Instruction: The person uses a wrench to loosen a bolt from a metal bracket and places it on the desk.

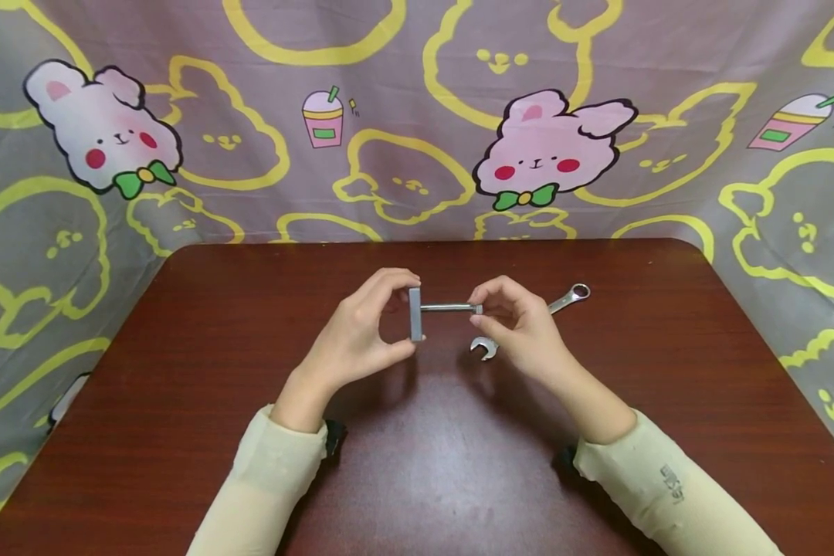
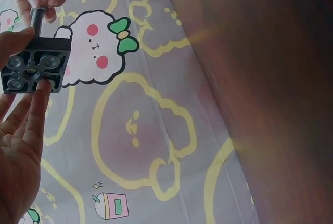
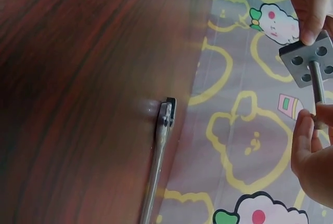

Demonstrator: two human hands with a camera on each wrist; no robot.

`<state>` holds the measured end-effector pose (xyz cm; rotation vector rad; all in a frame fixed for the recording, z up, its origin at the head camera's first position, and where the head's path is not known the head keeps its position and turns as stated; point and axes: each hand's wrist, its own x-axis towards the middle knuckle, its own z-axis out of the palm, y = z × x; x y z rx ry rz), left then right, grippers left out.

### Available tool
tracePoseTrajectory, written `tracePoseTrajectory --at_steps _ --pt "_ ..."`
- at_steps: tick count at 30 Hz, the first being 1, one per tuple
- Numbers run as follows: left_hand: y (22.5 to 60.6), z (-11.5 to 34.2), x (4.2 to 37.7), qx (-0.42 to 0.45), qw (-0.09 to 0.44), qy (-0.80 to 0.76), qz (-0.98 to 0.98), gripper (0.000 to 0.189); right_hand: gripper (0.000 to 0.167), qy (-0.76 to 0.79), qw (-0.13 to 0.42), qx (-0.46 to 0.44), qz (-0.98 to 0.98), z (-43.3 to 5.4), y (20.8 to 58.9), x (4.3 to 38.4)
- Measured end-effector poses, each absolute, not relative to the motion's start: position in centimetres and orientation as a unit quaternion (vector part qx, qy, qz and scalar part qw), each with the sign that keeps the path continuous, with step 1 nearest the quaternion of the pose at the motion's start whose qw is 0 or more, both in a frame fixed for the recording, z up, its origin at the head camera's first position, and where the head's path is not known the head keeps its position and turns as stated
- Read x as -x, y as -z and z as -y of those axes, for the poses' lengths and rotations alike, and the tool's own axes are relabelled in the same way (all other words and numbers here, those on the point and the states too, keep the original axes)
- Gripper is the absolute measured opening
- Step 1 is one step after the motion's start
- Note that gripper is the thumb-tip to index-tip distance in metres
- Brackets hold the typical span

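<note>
Between thumb and fingers, my left hand (image 1: 353,328) holds a square grey plate (image 1: 415,314) by its edges, on end above the table. In the right wrist view the plate (image 3: 307,60) shows several round holes; its ribbed back (image 2: 36,65) faces the left wrist camera. A long metal bolt (image 1: 448,307) stands out from the middle of the plate toward the right. My right hand (image 1: 521,320) pinches the bolt's far end, where a small head shows, between thumb and fingertips. Whether the bolt passes fully through the plate cannot be told.
A combination wrench (image 1: 577,293) lies on the dark red-brown table (image 1: 201,355), partly behind my right hand, its open end (image 1: 483,349) toward the middle. A curtain with cartoon prints (image 1: 417,100) hangs behind the table and along both sides.
</note>
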<state>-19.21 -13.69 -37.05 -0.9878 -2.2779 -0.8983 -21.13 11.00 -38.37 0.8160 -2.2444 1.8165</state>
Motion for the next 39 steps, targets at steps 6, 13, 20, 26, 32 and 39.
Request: tracePoseTrajectory --at_steps 6,13,20,26,32,39 --pt "37.2 13.7 19.1 0.362 0.247 0.331 0.836 0.067 0.018 -0.602 0.069 -0.283 0.743 -11.2 38.7 21.2" --pt "37.3 13.8 19.1 0.372 0.257 0.319 0.833 0.066 0.015 -0.563 0.049 -0.264 0.781 -12.0 38.3 21.8" --pt "36.9 13.5 19.0 0.394 0.286 0.290 0.824 0.064 0.011 -0.475 0.044 -0.295 0.828 -13.1 37.3 22.9" --pt "36.9 13.6 19.0 0.396 0.294 0.281 0.824 0.063 0.024 -0.462 -0.023 -0.297 0.835 -13.1 37.1 23.3" --pt "37.0 13.6 19.0 0.392 0.290 0.279 0.827 0.063 0.027 -0.484 -0.063 -0.301 0.819 -12.8 37.4 23.3" --pt "37.2 13.9 19.2 0.384 0.278 0.298 0.828 0.065 0.011 -0.534 -0.058 -0.293 0.791 -12.7 37.8 23.2"
